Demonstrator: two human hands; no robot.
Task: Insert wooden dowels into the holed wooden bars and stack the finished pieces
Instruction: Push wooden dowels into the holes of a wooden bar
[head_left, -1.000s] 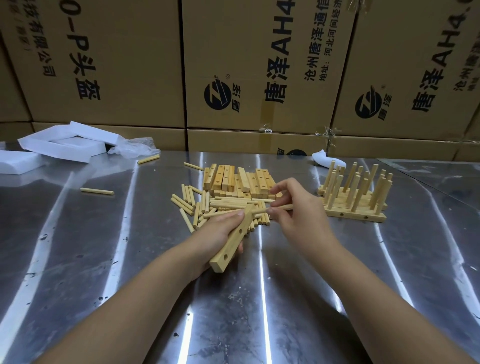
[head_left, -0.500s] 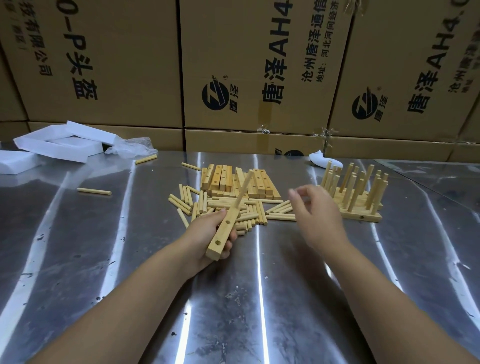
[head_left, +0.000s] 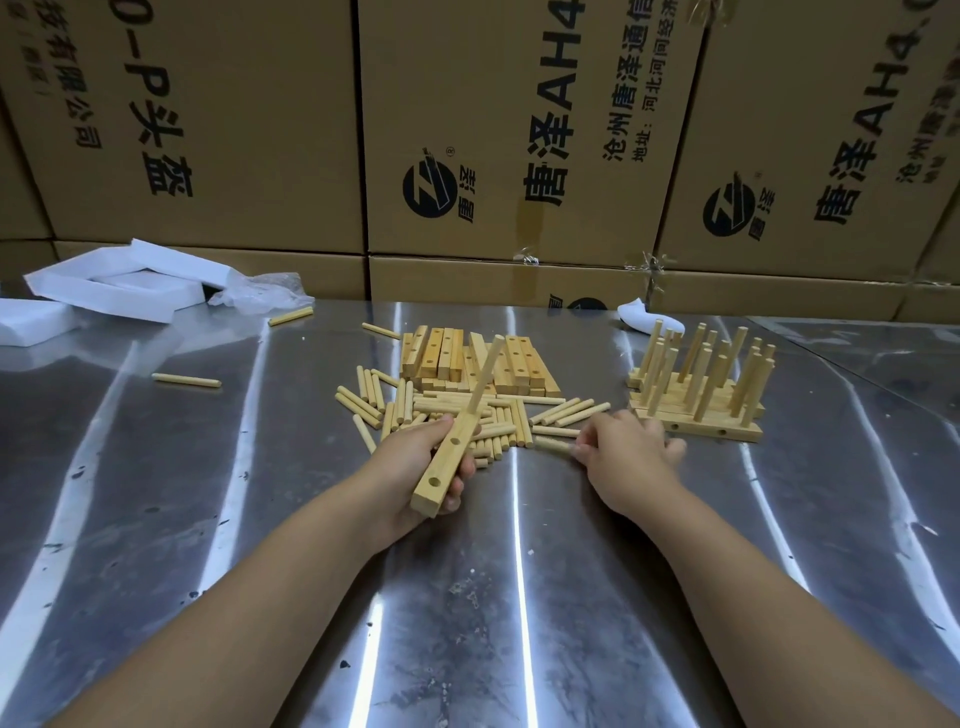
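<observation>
Printed cardboard cartons wall off the back, with a shiny steel tabletop in front. On the right sits the stack of finished pieces, pegs pointing up. The pile of holed bars is mid-table, with the heap of spare dowels just in front of it.

The left hand grips one bar tilted away, with one upright dowel seated at its far end and two holes showing empty. The right hand is down on the table and looks to be pinching the end of a loose dowel.

My tip: grab it near one end, keep the left thumb off the middle hole, line the peg square to the bar and push straight. Go in crooked and I'd guess it jams.
</observation>
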